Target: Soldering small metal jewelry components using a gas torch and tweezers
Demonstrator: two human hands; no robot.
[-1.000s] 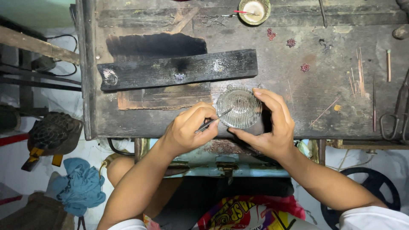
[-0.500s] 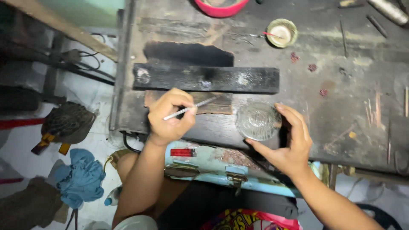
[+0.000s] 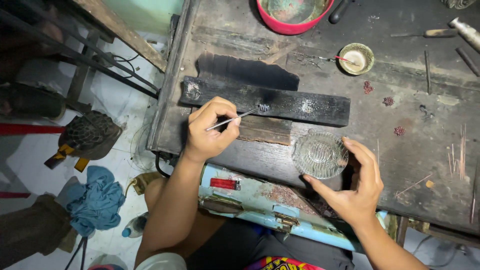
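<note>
Left hand (image 3: 210,131) closed in a tight grip on thin metal tweezers (image 3: 234,119), tips touching a small speck on the charred black block (image 3: 300,102) lying across the dark tabletop (image 3: 410,150). Right hand (image 3: 352,187) curved around the near side of a ribbed clear glass dish (image 3: 320,155), fingers spread and touching its rim, grip loose rather than clamped, dish resting on the tabletop just in front of the block. Farther back, a small round bowl (image 3: 356,58) and a red basin (image 3: 292,17); left on the floor, a blue cloth (image 3: 97,200).
</note>
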